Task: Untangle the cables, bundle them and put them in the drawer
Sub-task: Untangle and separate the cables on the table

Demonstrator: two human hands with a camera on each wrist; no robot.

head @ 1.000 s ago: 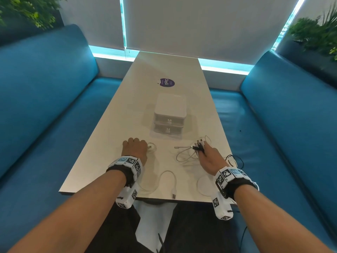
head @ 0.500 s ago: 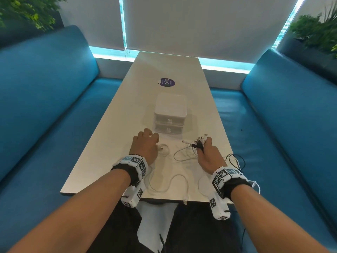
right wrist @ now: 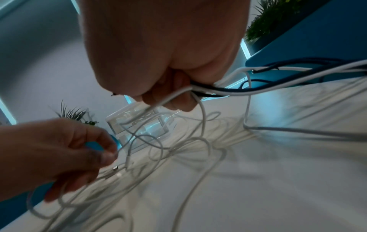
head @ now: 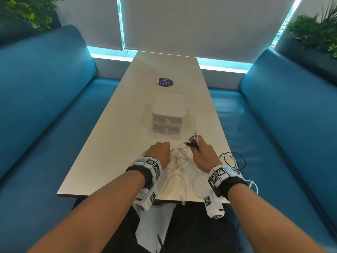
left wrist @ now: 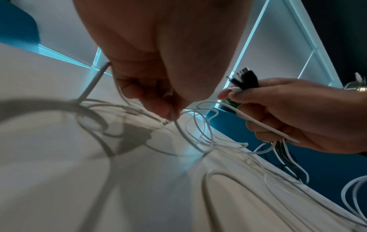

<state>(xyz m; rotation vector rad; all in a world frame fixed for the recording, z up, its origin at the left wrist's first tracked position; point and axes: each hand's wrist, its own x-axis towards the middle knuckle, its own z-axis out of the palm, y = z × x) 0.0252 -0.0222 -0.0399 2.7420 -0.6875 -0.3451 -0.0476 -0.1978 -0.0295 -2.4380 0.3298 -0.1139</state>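
Nearest the person, a loose white cable (head: 179, 187) loops on the desk (head: 109, 157) behind the wrists, its plug end hanging at the desk's near edge. Just ahead, the left hand (head: 159, 152) has its fingers curled down and pinches a white cable near its connector, the plug tip showing below the fingertips (left wrist: 158, 109) in the left wrist view. Beside it, the right hand (head: 202, 152) grips a bunch of cables (right wrist: 218, 91), white and dark; their plug ends (head: 193, 140) stick out beyond its knuckles, and the cords trail back past the wrist and over the desk's right edge. Between the two hands, tangled white loops (head: 179, 154) lie on the desk. Beyond the hands stands a small clear drawer unit (head: 168, 115) with both drawers closed. Farther off lies a round purple sticker (head: 165, 82).
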